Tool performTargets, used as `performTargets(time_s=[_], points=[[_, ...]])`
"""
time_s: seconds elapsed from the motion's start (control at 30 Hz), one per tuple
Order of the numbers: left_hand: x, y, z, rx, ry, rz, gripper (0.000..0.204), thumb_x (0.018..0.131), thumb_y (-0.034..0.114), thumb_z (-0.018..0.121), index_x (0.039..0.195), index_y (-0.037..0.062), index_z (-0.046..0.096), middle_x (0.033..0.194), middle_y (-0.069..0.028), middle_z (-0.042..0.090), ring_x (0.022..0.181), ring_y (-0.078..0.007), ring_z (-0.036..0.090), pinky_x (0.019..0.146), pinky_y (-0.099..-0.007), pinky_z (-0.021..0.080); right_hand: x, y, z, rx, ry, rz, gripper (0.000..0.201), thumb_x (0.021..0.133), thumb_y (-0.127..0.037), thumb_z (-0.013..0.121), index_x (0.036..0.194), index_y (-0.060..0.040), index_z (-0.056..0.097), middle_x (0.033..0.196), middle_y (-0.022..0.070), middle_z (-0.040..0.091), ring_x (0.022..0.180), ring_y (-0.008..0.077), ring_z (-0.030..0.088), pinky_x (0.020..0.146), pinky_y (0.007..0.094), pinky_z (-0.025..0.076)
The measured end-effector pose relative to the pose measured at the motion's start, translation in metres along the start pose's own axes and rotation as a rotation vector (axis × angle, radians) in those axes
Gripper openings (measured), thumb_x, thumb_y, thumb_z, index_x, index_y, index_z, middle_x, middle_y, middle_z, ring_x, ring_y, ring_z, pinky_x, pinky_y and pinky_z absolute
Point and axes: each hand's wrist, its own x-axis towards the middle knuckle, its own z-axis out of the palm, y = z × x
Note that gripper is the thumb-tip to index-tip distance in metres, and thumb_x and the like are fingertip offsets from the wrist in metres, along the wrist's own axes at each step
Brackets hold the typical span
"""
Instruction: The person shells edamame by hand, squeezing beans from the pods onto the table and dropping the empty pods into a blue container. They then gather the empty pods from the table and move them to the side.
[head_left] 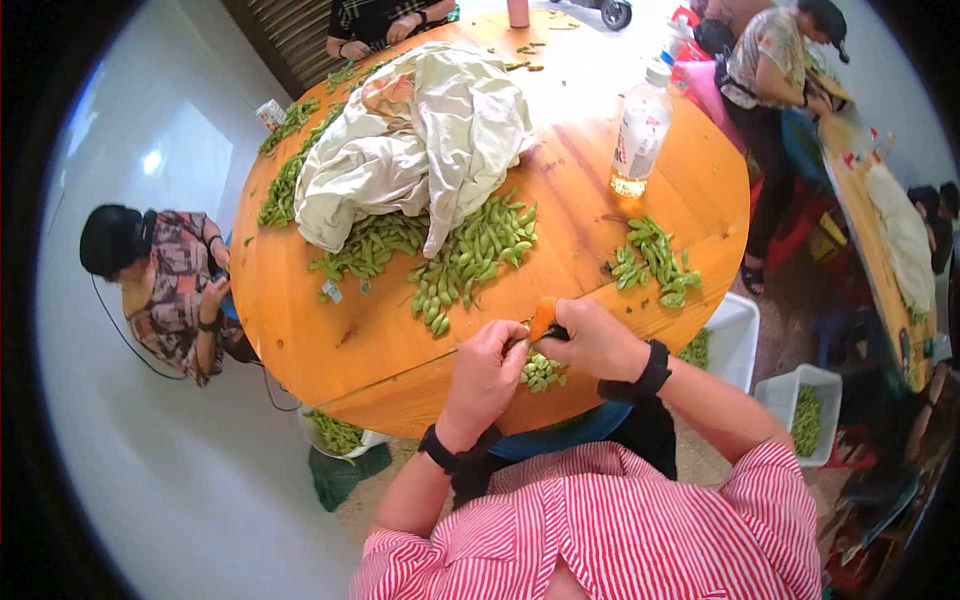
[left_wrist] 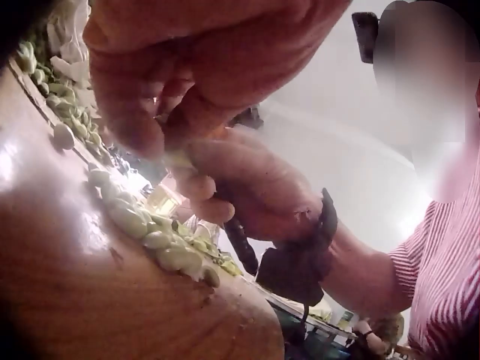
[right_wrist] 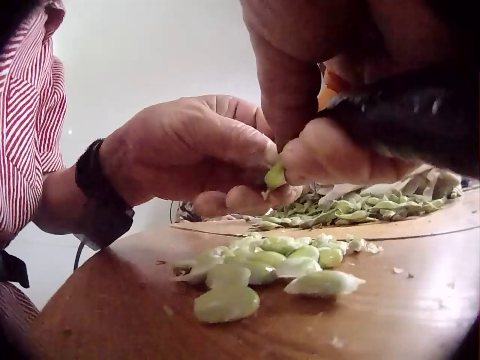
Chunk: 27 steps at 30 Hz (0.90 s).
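Observation:
In the head view my left hand (head_left: 483, 378) and right hand (head_left: 603, 343) meet over the near table edge. Between their fingertips is a small green bean pod (right_wrist: 275, 177), pinched from both sides and mostly hidden by fingers. An orange covering (head_left: 542, 318) shows at the right index finger, with something dark beside the thumb. Just below the hands lies a small heap of pale green shelled beans (right_wrist: 262, 268). Beyond them spreads a large pile of green pods (head_left: 475, 250), and a smaller bunch of pods (head_left: 655, 262) sits to the right.
A crumpled white cloth (head_left: 410, 140) covers part of the pile on the round wooden table (head_left: 340, 340). A plastic bottle (head_left: 642, 135) stands at right. Bins (head_left: 738, 335) of beans stand on the floor. One person (head_left: 175, 280) sits at left; others are farther back.

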Motion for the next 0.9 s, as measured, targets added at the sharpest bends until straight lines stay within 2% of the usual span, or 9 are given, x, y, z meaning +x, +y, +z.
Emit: performTargets(time_s=[0.13,0.2,0.27,0.47,0.53,0.6,0.67,0.7,0.9], points=[[-0.001,-0.006,0.002,0.088,0.098,0.141,0.014,0.096,0.007,0.055,0.099,-0.005,0.062,0.083,-0.0043,0.064,0.072,-0.0091,0.063,0.063,-0.0222,0.051,0.001,-0.01,0.002,-0.125,0.005,-0.01,0.018,0.078,-0.01,0.067,0.092,0.0002,0.062,0.079,0.0248,0.063,0.078,0.0422,0.064,0.065,0.0428,0.051],[-0.004,-0.004,0.0,-0.473,-0.092,-0.328,0.014,0.096,0.006,0.054,0.103,-0.0035,0.062,0.081,-0.0036,0.064,0.074,-0.0088,0.063,0.065,-0.0223,0.052,0.002,-0.017,0.0,-0.133,-0.029,-0.014,0.016,0.08,-0.009,0.067,0.092,0.0005,0.061,0.074,0.0211,0.062,0.07,0.0344,0.065,0.062,0.0386,0.051],[-0.005,-0.014,0.001,-0.598,-0.082,-0.36,0.016,0.096,0.006,0.054,0.105,-0.0035,0.062,0.082,-0.0045,0.064,0.069,-0.0095,0.063,0.064,-0.0236,0.053,0.003,-0.011,0.001,0.057,-0.039,0.083,0.015,0.081,-0.008,0.067,0.091,0.001,0.061,0.069,0.0151,0.06,0.062,0.0202,0.061,0.059,0.0334,0.048],[-0.011,-0.033,0.0,-0.714,0.001,-0.387,0.018,0.095,0.006,0.053,0.108,-0.003,0.062,0.085,-0.0058,0.067,0.073,-0.012,0.065,0.065,-0.0253,0.055,0.007,0.003,-0.007,0.113,-0.04,0.156,0.013,0.083,-0.005,0.069,0.091,-0.0001,0.061,0.071,0.004,0.056,0.068,0.0075,0.053,0.061,0.0254,0.045],[-0.014,-0.031,-0.007,-0.628,0.031,-0.377,0.019,0.093,0.006,0.054,0.109,-0.003,0.062,0.088,-0.0082,0.069,0.075,-0.0162,0.068,0.067,-0.0278,0.055,0.009,0.003,-0.02,-0.086,-0.022,0.147,0.012,0.082,-0.005,0.068,0.091,-0.0004,0.062,0.072,0.008,0.059,0.067,0.0122,0.057,0.061,0.0274,0.047],[-0.019,-0.022,-0.019,-0.066,0.004,-0.096,0.021,0.09,0.006,0.056,0.109,-0.0026,0.063,0.099,-0.015,0.07,0.085,-0.0294,0.069,0.077,-0.035,0.056,0.01,0.009,-0.034,-0.283,-0.008,0.13,0.011,0.081,-0.005,0.066,0.091,-0.0008,0.062,0.073,0.0121,0.061,0.067,0.017,0.061,0.062,0.0294,0.048],[-0.024,-0.017,-0.019,-0.04,0.009,-0.013,0.022,0.09,0.007,0.057,0.108,-0.0018,0.063,0.102,-0.0173,0.068,0.089,-0.0336,0.067,0.08,-0.0377,0.055,0.01,0.021,-0.046,-0.634,0.002,0.079,0.011,0.08,-0.005,0.06,0.091,-0.0032,0.062,0.082,0.0181,0.065,0.077,0.0358,0.065,0.067,0.0424,0.052],[-0.025,-0.014,-0.017,-0.013,0.008,0.071,0.022,0.089,0.007,0.057,0.108,-0.001,0.063,0.105,-0.0197,0.067,0.093,-0.0378,0.065,0.084,-0.0405,0.054,0.009,0.019,-0.049,-0.869,-0.025,0.107,0.023,0.08,-0.004,0.059,0.102,-0.007,0.065,0.087,0.0163,0.062,0.081,0.0341,0.065,0.069,0.0448,0.052],[-0.024,-0.009,-0.01,0.007,0.019,0.225,0.02,0.089,0.006,0.057,0.107,0.0005,0.064,0.102,-0.02,0.067,0.094,-0.0369,0.065,0.081,-0.0419,0.053,0.036,-0.003,-0.014,-0.901,-0.131,-0.172,0.04,0.083,-0.008,0.058,0.122,-0.0142,0.065,0.093,0.0106,0.058,0.086,0.0292,0.063,0.067,0.0393,0.053]])
